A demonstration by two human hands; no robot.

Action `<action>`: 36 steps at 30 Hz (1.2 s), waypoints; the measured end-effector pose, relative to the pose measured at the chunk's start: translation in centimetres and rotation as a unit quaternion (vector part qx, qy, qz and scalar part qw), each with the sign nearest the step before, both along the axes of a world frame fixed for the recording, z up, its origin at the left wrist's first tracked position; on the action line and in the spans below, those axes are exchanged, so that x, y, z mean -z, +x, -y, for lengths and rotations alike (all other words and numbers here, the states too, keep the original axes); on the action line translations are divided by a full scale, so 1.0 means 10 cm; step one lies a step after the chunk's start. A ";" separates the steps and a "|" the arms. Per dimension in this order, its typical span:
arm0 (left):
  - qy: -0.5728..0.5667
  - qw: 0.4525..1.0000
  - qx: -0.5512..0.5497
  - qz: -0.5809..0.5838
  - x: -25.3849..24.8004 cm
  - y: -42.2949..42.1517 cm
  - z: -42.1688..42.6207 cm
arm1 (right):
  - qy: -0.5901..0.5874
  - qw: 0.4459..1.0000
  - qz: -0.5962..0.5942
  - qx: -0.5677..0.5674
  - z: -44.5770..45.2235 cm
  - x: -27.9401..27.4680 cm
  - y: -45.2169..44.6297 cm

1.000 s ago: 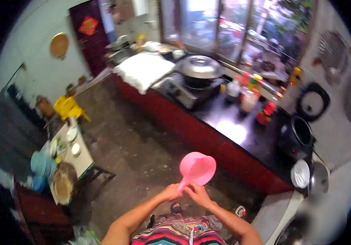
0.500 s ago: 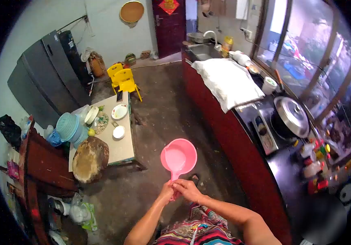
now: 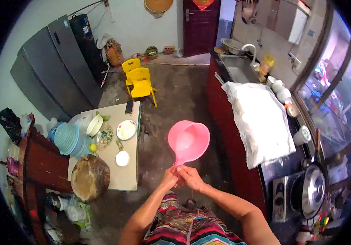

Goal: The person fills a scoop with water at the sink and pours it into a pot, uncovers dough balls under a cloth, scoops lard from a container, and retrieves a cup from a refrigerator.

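A pink dipper with a round bowl hangs in front of me above the floor, its handle pointing back toward my body. My left hand is closed around the handle. My right hand is closed on the same handle from the right, its thumb near the top, touching my left hand. The inside of the bowl shows pale pink; whether it holds liquid I cannot tell.
On the left, a table bears a wooden block, plates and teal baskets. Yellow chairs stand beyond it. Along the right runs a counter with a sink, white cloth and lidded pot.
The view has swung right to left, bringing the sink and door nearer the middle. Both hands still hold the dipper, whose bowl now tilts to the right.
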State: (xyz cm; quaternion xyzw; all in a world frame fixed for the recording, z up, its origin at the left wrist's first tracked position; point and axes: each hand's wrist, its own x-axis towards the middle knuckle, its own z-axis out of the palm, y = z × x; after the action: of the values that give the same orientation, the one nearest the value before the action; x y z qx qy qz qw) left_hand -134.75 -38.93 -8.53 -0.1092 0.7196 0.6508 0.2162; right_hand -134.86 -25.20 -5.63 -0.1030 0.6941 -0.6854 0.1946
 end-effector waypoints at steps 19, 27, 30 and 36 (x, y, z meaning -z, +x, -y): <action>0.064 0.990 0.116 0.047 -0.09 -5.26 -0.54 | 0.068 0.976 -0.077 0.191 -0.69 -0.12 -4.84; 0.105 0.969 0.205 0.087 -0.25 -6.98 -1.65 | -0.126 0.821 -0.073 0.552 -2.54 0.05 -6.51; 0.096 0.955 0.262 0.100 -0.14 -7.73 -2.19 | -0.184 0.758 -0.076 0.622 -3.37 0.31 -7.21; 0.183 0.917 0.324 0.146 0.06 -8.93 -3.22 | -0.277 0.689 0.015 0.670 -4.71 0.64 -8.23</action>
State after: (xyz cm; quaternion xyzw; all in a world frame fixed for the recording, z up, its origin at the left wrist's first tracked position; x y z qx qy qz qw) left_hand -224.02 -6.75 -9.16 0.0772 0.5439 0.6424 0.5343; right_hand -217.11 21.93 -12.06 0.3509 0.3542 -0.7960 -0.3432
